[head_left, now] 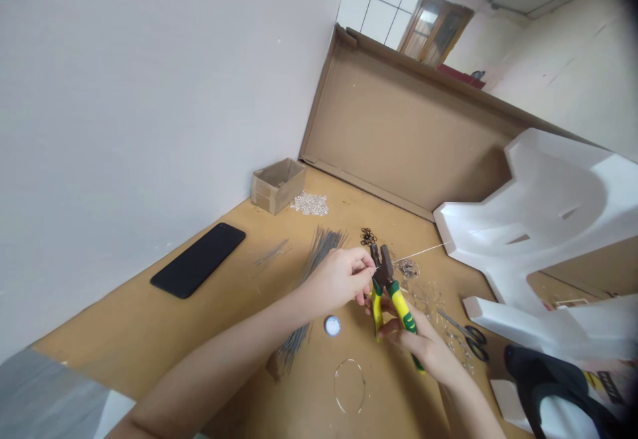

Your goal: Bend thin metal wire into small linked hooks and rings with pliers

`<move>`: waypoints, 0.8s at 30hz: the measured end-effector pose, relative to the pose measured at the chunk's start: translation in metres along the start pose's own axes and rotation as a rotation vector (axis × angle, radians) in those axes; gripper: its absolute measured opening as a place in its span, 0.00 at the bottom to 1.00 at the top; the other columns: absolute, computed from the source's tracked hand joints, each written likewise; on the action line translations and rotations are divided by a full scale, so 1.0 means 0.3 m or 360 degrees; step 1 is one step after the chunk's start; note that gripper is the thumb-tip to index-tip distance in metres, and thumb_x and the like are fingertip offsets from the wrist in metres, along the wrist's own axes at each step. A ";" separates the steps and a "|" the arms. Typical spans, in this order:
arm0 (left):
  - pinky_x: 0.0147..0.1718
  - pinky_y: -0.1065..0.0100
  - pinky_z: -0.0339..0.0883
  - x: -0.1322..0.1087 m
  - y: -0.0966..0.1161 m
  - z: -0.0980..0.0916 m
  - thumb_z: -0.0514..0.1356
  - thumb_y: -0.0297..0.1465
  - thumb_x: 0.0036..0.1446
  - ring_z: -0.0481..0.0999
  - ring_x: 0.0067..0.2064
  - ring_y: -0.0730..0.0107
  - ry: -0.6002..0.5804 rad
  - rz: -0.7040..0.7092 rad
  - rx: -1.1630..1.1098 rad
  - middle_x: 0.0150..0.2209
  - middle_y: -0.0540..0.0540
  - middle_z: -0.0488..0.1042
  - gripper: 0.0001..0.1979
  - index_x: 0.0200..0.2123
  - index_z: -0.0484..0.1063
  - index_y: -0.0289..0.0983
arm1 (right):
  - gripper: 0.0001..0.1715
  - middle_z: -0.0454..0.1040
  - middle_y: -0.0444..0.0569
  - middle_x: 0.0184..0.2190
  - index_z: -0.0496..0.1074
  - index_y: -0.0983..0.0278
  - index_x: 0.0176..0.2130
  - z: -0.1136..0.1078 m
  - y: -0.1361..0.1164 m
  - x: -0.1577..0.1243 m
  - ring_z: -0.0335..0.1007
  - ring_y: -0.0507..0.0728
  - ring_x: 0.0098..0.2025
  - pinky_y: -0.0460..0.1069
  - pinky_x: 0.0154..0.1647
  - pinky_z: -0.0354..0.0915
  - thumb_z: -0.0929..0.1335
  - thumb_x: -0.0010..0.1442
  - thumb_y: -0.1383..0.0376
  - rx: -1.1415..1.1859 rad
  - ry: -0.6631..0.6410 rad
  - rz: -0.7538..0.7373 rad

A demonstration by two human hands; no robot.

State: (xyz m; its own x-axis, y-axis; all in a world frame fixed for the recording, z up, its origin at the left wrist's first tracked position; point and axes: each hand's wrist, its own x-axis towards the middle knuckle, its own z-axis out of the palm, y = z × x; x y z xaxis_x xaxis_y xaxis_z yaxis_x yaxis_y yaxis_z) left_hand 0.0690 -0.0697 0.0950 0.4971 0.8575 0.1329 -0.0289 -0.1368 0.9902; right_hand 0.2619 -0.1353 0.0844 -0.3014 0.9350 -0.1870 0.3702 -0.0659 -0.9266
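Note:
My right hand [423,346] is closed round the yellow-and-green handles of a pair of pliers [391,293], whose dark jaws point up and away from me. My left hand [341,276] pinches a thin silver wire [423,251] right at the jaws; the wire runs out to the right toward the white foam. Both hands hover just above the brown tabletop [164,333]. A bundle of thin metal wires [314,260] lies under my left forearm.
A black phone [198,260] lies at the left, a small cardboard box [278,184] and clear beads [310,204] behind. Black rings [367,236], scissors [468,336], a wire loop [349,386] and a small white cap [332,325] lie near. White foam packing [538,226] stands right, a cardboard sheet [399,127] behind.

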 end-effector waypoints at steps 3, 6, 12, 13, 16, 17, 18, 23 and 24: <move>0.18 0.75 0.64 0.000 0.003 -0.001 0.52 0.31 0.54 0.69 0.18 0.78 -0.0017 -0.0014 -0.0034 0.20 0.52 0.69 0.05 0.30 0.65 0.35 | 0.22 0.67 0.49 0.42 0.65 0.62 0.45 0.000 -0.002 -0.004 0.65 0.58 0.40 0.52 0.41 0.62 0.62 0.48 0.71 -0.0028 0.0008 -0.0010; 0.17 0.76 0.63 0.001 0.000 0.000 0.52 0.31 0.54 0.69 0.18 0.79 -0.0015 -0.0034 -0.0049 0.20 0.52 0.69 0.05 0.30 0.65 0.35 | 0.21 0.68 0.48 0.41 0.65 0.62 0.44 -0.003 0.000 -0.008 0.65 0.57 0.39 0.51 0.41 0.62 0.62 0.48 0.71 -0.0118 0.0036 -0.0023; 0.17 0.76 0.64 0.008 -0.008 0.004 0.53 0.31 0.54 0.69 0.17 0.79 -0.0003 -0.0077 -0.0060 0.20 0.52 0.69 0.06 0.30 0.65 0.35 | 0.26 0.70 0.46 0.38 0.62 0.62 0.50 -0.009 0.026 -0.016 0.65 0.56 0.37 0.49 0.40 0.61 0.61 0.49 0.72 -0.0314 0.0120 0.0004; 0.17 0.76 0.64 0.008 -0.008 0.004 0.53 0.31 0.54 0.68 0.17 0.79 -0.0002 -0.0079 -0.0061 0.20 0.53 0.69 0.06 0.30 0.65 0.35 | 0.27 0.70 0.46 0.38 0.62 0.62 0.51 -0.009 0.031 -0.016 0.65 0.55 0.37 0.49 0.40 0.61 0.61 0.50 0.72 -0.0337 0.0136 0.0001; 0.17 0.75 0.64 0.009 -0.008 0.002 0.53 0.31 0.53 0.69 0.17 0.79 0.0002 -0.0085 -0.0043 0.20 0.52 0.69 0.06 0.30 0.65 0.35 | 0.29 0.70 0.46 0.40 0.61 0.61 0.52 -0.005 0.037 -0.012 0.65 0.56 0.39 0.49 0.42 0.61 0.60 0.50 0.73 -0.0407 0.0161 -0.0065; 0.17 0.75 0.64 0.009 -0.010 0.001 0.53 0.31 0.53 0.69 0.17 0.79 0.0001 -0.0083 -0.0033 0.20 0.52 0.69 0.06 0.30 0.66 0.35 | 0.29 0.69 0.46 0.41 0.61 0.61 0.52 -0.003 0.036 -0.010 0.64 0.56 0.40 0.49 0.43 0.60 0.60 0.49 0.73 -0.0435 0.0169 -0.0102; 0.18 0.75 0.64 0.009 -0.011 0.000 0.53 0.32 0.54 0.69 0.17 0.79 -0.0002 -0.0079 -0.0023 0.20 0.52 0.70 0.06 0.30 0.66 0.35 | 0.30 0.69 0.46 0.43 0.61 0.61 0.52 -0.002 0.035 -0.008 0.64 0.56 0.42 0.49 0.44 0.60 0.60 0.49 0.74 -0.0465 0.0178 -0.0142; 0.18 0.74 0.65 0.010 -0.027 -0.003 0.52 0.32 0.54 0.70 0.17 0.78 -0.0021 -0.0048 0.0009 0.21 0.52 0.70 0.07 0.31 0.66 0.35 | 0.29 0.70 0.49 0.40 0.63 0.63 0.50 0.001 0.037 -0.002 0.66 0.57 0.40 0.50 0.43 0.61 0.60 0.47 0.74 -0.0664 0.0279 -0.0217; 0.19 0.74 0.65 0.012 -0.029 -0.003 0.52 0.32 0.54 0.70 0.17 0.78 -0.0019 -0.0044 0.0016 0.20 0.52 0.70 0.07 0.31 0.66 0.35 | 0.28 0.71 0.49 0.40 0.63 0.63 0.50 0.000 0.040 -0.002 0.66 0.57 0.39 0.50 0.42 0.61 0.60 0.48 0.73 -0.0710 0.0305 -0.0215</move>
State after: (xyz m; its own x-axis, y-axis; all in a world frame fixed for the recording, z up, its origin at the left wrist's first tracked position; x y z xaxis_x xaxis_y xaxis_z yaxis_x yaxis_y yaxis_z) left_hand 0.0701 -0.0650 0.0868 0.5077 0.8552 0.1048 -0.0062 -0.1180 0.9930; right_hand 0.2664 -0.1366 0.0735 -0.2209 0.9749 0.0270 0.6912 0.1761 -0.7009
